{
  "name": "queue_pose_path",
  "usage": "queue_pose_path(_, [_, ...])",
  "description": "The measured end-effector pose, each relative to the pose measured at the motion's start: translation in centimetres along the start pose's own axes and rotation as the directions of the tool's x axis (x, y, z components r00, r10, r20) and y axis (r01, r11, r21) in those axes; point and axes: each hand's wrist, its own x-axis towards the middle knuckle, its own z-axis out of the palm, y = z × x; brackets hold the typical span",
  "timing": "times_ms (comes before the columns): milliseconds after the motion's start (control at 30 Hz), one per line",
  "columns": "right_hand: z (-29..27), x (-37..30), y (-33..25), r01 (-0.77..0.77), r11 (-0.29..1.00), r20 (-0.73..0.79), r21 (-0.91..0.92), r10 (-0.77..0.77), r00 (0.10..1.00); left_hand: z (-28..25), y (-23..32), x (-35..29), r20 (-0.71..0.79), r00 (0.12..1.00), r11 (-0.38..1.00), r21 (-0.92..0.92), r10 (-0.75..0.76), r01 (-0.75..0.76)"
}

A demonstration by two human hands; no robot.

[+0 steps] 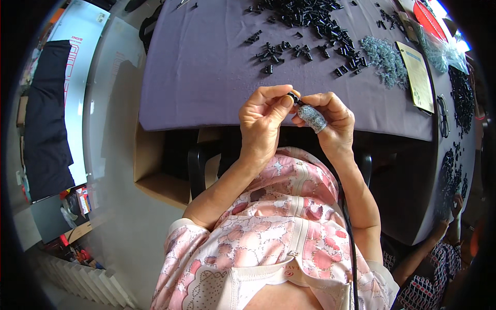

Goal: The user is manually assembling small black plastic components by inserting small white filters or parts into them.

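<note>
Just over the table's near edge, my two hands meet at a small black plastic part (294, 97). The thumb and fingers of my left hand (263, 120) pinch it. From the other side my right hand (337, 120) has its fingertips closed on the end of the part. A speckled grey fabric cover (312, 119) wraps my right thumb. Fingers hide much of the part, so its exact kind cannot be made out. Similar small black parts (310, 15) lie heaped farther back, with several loose pieces (274, 52) in front of the heap.
Right of the heap sit small shiny metal pieces (385, 61), a yellowish clipboard (417, 77), a clear plastic bag (439, 51) and a red basket (430, 20). Eyeglasses (443, 116) lie on the adjoining table. Another person's hand (457, 205) reaches toward black parts there. A cardboard box (160, 178) stands below.
</note>
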Motion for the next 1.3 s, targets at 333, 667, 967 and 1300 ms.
queue_pose_path(333, [0.2, -0.3, 0.6, -0.033, 0.997, -0.052, 0.072, 0.037, 0.998, 0.1, -0.2, -0.3, -0.023, 0.999, 0.994, 0.094, 0.049, -0.047])
queue_pose_path(667, [-0.1, 0.3, 0.9, -0.102, 0.979, 0.01, 0.175, 0.102, 0.995, 0.1, -0.6, -0.2, -0.04, 0.998, 0.998, -0.045, -0.039, 0.037])
queue_pose_path(967, [-1.5, 0.5, 1.6, 0.224, 0.722, 0.066, -0.654, -0.241, 0.968, -1.0, 0.0, 0.8, 0.042, 0.965, 0.965, 0.018, -0.26, 0.26])
queue_pose_path(1300, [-2.3, 1.8, -0.5, 0.317, 0.721, 0.361, -0.616, -0.099, 0.927, -1.6, 0.1, 0.7, 0.089, 0.923, 0.927, 0.003, -0.373, 0.374])
